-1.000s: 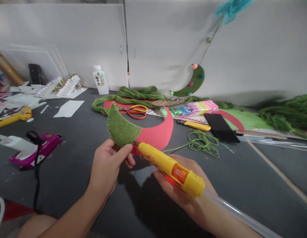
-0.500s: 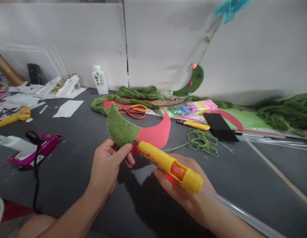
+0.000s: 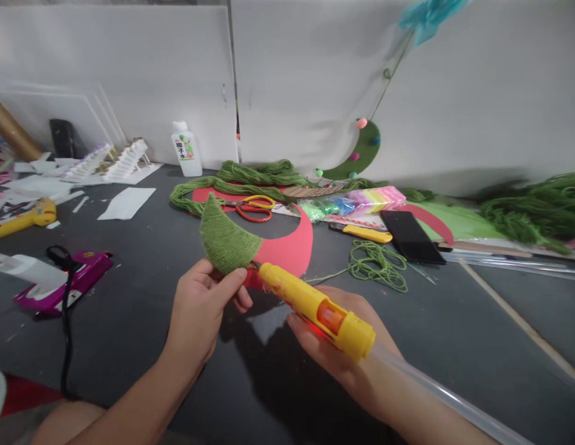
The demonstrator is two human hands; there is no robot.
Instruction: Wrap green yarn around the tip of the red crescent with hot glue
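Observation:
Between thumb and fingers, my left hand (image 3: 208,303) pinches a red paper crescent (image 3: 287,244) by its lower edge. Green yarn (image 3: 227,241) is wound tightly around the crescent's left half; the right half is bare. My right hand (image 3: 338,340) is wrapped around a yellow hot glue gun (image 3: 310,303), with a clear glue stick (image 3: 431,389) sticking out of its rear. The gun's tip is at the crescent's lower edge, by the border of the yarn. A strand runs from behind the gun to a loose tangle of green yarn (image 3: 378,266) on the table.
Scissors (image 3: 255,209), a yellow utility knife (image 3: 364,233), a black phone (image 3: 412,237) and yarn skeins (image 3: 259,172) lie behind the crescent. To the left are a purple power strip (image 3: 65,281), another yellow glue gun (image 3: 25,217) and a white bottle (image 3: 187,148). A decorated green crescent (image 3: 357,157) hangs against the panel.
The crescent's bare right end has swung slightly left and the glue gun's rear has shifted a little left. Both hands keep their holds. The whole view has drifted slightly.

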